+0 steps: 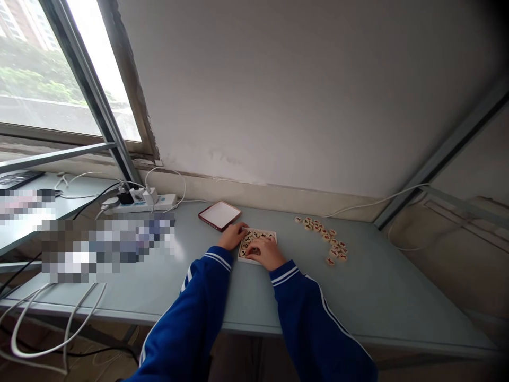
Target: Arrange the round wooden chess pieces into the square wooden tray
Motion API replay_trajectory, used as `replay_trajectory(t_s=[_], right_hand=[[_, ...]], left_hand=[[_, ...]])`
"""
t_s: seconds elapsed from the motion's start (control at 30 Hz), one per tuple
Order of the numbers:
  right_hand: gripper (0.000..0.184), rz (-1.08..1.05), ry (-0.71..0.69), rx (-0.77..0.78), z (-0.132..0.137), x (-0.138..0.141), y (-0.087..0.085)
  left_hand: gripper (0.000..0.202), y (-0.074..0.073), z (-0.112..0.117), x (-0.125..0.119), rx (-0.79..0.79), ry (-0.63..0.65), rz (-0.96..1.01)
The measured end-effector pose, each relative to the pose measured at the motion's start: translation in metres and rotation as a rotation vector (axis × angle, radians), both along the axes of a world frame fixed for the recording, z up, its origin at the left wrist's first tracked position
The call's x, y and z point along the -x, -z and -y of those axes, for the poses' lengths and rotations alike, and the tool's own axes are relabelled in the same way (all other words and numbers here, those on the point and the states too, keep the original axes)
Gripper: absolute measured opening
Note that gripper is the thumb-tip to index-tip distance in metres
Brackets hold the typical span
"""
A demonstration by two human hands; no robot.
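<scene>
A shallow white box holds round wooden xiangqi pieces laid flat with their characters facing up. My left hand grips the box at its left side, fingertips near the far left corner. Over the near part of the box, my right hand has its fingers curled down, thumb and forefinger closed at a xiangqi piece among the others; the fingers partly hide it. To the right, several more xiangqi pieces lie loosely scattered on the table. Behind my left hand sits the dark red box lid, its white inside facing up.
The grey-blue table stands against the wall. At the back left lies a white power strip with plugs and cables. A blurred patch covers things on the left. Metal frame posts rise at both sides.
</scene>
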State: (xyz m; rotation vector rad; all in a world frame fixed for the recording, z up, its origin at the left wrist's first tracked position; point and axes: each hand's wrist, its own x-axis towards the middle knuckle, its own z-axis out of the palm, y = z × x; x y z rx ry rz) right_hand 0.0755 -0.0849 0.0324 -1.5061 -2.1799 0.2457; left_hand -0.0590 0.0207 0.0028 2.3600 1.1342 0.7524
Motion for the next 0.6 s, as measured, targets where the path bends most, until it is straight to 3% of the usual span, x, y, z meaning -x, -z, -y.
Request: replay_trajectory(t_s=[0.07, 0.13, 0.27, 0.33, 0.47, 0.6], right_hand=[[0.004, 0.004, 0.011, -0.019, -0.002, -0.008, -0.003], [0.01, 0.017, 0.121, -0.073, -0.005, -0.027, -0.005], [0.025, 0.132, 0.657, -0.233, -0.012, -0.092, 0.003], [0.034, 0.214, 0.851, -0.212, -0.012, -0.123, 0.013], [0.029, 0.328, 0.875, -0.104, -0.009, -0.149, 0.027], [0.015, 0.321, 0.802, -0.066, -0.006, -0.132, 0.024]], left_hand=[[0.027, 0.001, -0.001, 0.0, 0.012, 0.001, -0.004], [0.027, 0.001, -0.001, 0.001, 0.02, 0.002, -0.014], [0.028, -0.001, 0.001, 0.001, 0.029, -0.012, -0.036], [0.028, -0.003, 0.002, 0.001, 0.034, -0.013, -0.039], [0.028, -0.004, 0.002, 0.001, 0.035, -0.013, -0.048], [0.028, -0.003, 0.002, 0.001, 0.039, -0.016, -0.058]])
